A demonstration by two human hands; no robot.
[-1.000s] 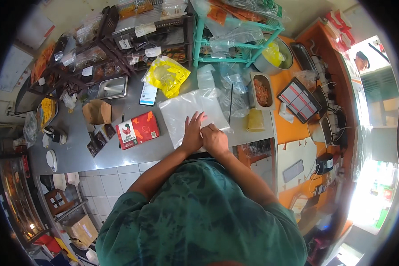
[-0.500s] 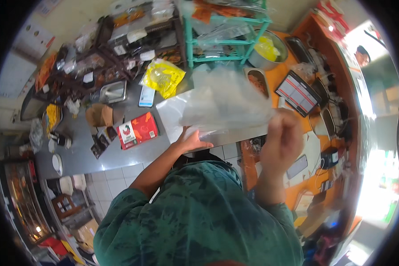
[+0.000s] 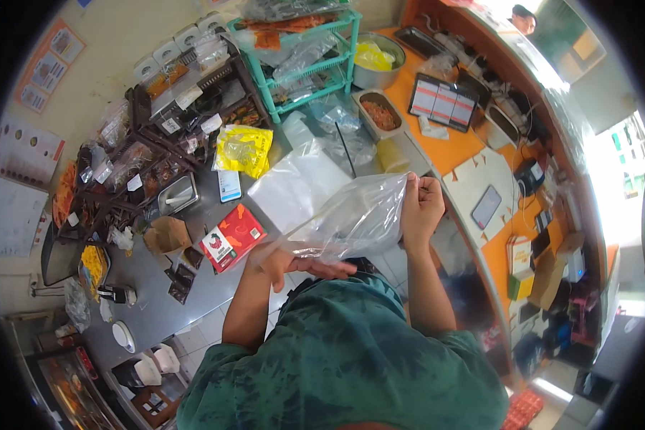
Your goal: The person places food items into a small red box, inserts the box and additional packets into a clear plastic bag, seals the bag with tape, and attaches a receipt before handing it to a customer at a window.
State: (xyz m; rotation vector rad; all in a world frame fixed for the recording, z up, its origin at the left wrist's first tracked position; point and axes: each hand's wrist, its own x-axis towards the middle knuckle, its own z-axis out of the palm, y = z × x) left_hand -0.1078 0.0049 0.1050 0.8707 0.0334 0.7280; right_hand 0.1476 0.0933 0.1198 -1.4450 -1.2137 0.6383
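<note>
Right fingers (image 3: 428,192) clamp the bag (image 3: 358,222) at two o'clock; left fingers (image 3: 337,269), apart at eight, seemingly aren't gripping, so it could swing.

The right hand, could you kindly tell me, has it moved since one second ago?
Yes: the right hand has moved rightward, farther from the red box lying on the metal counter.

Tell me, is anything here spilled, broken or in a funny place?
Nothing looks clearly spilled or broken. The phone on the metal counter seems slightly out of place: its top end looks tucked under the yellow bag. The clear bag in the right hand is creased, but I see no tear.
</note>
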